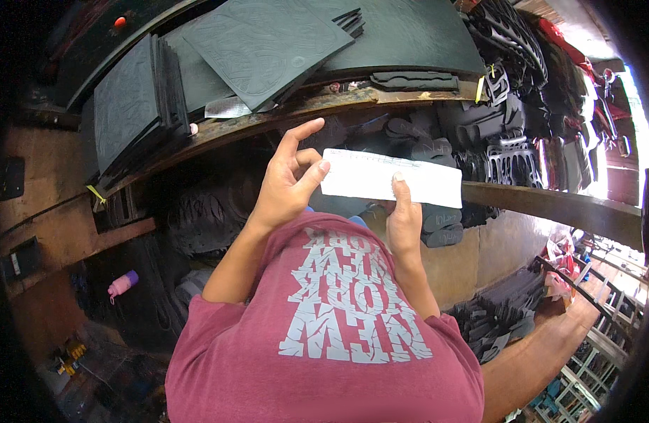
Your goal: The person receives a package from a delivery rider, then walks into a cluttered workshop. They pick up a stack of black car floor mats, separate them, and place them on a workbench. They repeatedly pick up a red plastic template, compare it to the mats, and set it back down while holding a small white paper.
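A white slip of paper (356, 180) with handwritten-looking lines along its top edge is held out in front of my chest. My right hand (404, 227) grips its lower right part, thumb on top and fingers hidden beneath. At the paper's left end, the thumb and bent fingers of my left hand (286, 187) pinch the edge, while the index finger points up and away. Beyond both hands is a wooden workbench edge (314, 110), with a stack of embossed dark rubber sheets (271, 50) lying on it.
Another stack of dark sheets (126, 106) leans at the bench's left. Dark sole-shaped pieces (443, 227) lie below the bench, and cut-out strips (514, 161) hang at right. A wooden beam (557, 206) crosses the right side. A pink and purple bottle (122, 285) is at left.
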Available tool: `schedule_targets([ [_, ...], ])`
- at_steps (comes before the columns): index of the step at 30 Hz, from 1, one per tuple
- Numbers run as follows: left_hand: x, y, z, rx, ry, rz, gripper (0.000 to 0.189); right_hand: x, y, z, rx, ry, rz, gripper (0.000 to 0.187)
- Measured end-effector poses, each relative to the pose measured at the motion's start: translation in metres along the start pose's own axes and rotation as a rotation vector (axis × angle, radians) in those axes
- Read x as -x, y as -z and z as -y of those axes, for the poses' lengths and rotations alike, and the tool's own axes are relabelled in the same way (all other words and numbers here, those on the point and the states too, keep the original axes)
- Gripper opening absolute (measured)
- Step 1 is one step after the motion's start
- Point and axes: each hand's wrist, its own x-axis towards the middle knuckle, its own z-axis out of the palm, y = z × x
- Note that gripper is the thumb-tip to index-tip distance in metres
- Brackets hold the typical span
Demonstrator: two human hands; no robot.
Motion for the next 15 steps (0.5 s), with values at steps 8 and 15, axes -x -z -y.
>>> schedule_targets([
  [8, -0.0037, 0.0054, 0.0043, 0.029, 0.015, -0.008, 0.054, -0.0008, -0.0044, 0.0038, -0.006, 0.001, -0.003, 0.041],
  [15, -0.0074, 0.0036, 0.0050, 0.040, 0.017, 0.013, 0.053, 0.0008, 0.0002, 0.0029, -0.046, -0.046, -0.019, 0.041],
])
